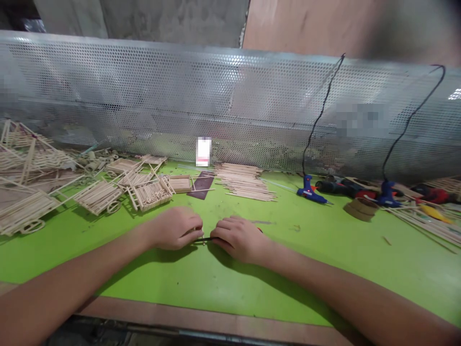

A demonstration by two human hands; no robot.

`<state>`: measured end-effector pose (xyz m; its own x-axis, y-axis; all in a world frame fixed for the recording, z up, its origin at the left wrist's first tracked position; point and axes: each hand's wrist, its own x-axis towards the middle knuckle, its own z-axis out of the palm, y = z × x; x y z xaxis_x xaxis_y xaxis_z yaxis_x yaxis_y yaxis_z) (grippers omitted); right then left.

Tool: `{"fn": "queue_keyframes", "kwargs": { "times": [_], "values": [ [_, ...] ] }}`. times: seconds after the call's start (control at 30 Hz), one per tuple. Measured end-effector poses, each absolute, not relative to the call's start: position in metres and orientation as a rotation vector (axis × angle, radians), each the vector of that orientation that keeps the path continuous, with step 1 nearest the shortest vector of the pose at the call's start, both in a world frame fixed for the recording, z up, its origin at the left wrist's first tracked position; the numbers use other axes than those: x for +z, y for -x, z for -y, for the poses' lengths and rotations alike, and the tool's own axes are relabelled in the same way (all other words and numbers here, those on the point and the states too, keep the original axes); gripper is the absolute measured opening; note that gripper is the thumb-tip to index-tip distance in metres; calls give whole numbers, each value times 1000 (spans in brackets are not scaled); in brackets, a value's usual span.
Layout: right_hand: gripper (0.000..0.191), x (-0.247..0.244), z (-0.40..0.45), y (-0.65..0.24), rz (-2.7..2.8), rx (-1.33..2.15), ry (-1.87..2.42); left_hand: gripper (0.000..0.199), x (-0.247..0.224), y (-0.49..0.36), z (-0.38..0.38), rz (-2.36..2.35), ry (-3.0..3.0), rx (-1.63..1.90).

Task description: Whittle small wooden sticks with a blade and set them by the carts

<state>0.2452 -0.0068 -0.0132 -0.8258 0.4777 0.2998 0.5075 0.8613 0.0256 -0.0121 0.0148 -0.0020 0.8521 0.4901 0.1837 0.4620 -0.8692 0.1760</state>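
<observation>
My left hand (177, 228) is closed in a pinch around a thin pale wooden stick (203, 243), of which only a short end shows below the fingertips. Just right of it, my right hand (240, 239) is wrapped over a narrow dark tool (206, 239). The tool's thin black end reaches left to the stick, and a bit of orange peeks out at the far side of the palm. Its kind is hidden by the fingers. Both hands rest low over the green tabletop (201, 288).
Small wooden stick carts (153, 194) crowd the left side. Behind the hands lie a row of loose sticks (248, 182) and a dark flat piece (201, 185). Two blue glue guns (311, 191) with hanging cords stand right, near a brown ring (360, 209). A perforated metal screen (154, 96) borders the back.
</observation>
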Motion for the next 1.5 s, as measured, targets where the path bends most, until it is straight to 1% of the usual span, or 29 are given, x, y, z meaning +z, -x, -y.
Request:
{"fn": "queue_keyframes", "kwargs": {
  "times": [0.1, 0.23, 0.33, 0.43, 0.53, 0.63, 0.8, 0.9, 1.03, 1.17, 1.37, 1.5],
  "values": [
    [16, -12, 6, -244, 2774, -121, 774, 26, -4, 10, -10, -623, -3062, 264],
    [12, -11, 4, -243, 2791, -74, 825, 15, -8, 4, -6, -553, -3178, 263],
    [11, -9, 2, -240, 2807, -30, 822, 12, -7, 4, -5, -550, -3203, 286],
    [11, -6, 2, -233, 2834, -9, 801, 10, -3, 9, -4, -590, -3225, 216],
    [12, -4, 3, -226, 2862, -17, 793, 12, 1, 14, -1, -657, -3244, 134],
    [14, -5, 6, -221, 2879, -98, 815, 12, 0, 15, 0, -682, -3242, 130],
    [16, -14, 9, -224, 2896, -322, 825, 20, -6, 15, -6, -715, -3094, 267],
    [17, -17, 10, -229, 2889, -397, 874, 21, -9, 19, -14, -787, -2970, 347],
    [15, -16, 8, -235, 2857, -332, 965, 25, -14, 24, -22, -835, -2870, 396],
    [19, -15, 5, -236, 2861, -262, 958, 30, -18, 23, -24, -822, -2834, 421],
    [22, -17, 3, -235, 2847, -266, 966, 38, -13, 15, -18, -754, -2894, 396],
    [22, -19, 3, -236, 2829, -247, 952, 34, -16, 8, -16, -795, -2881, 407]
  ]
}}
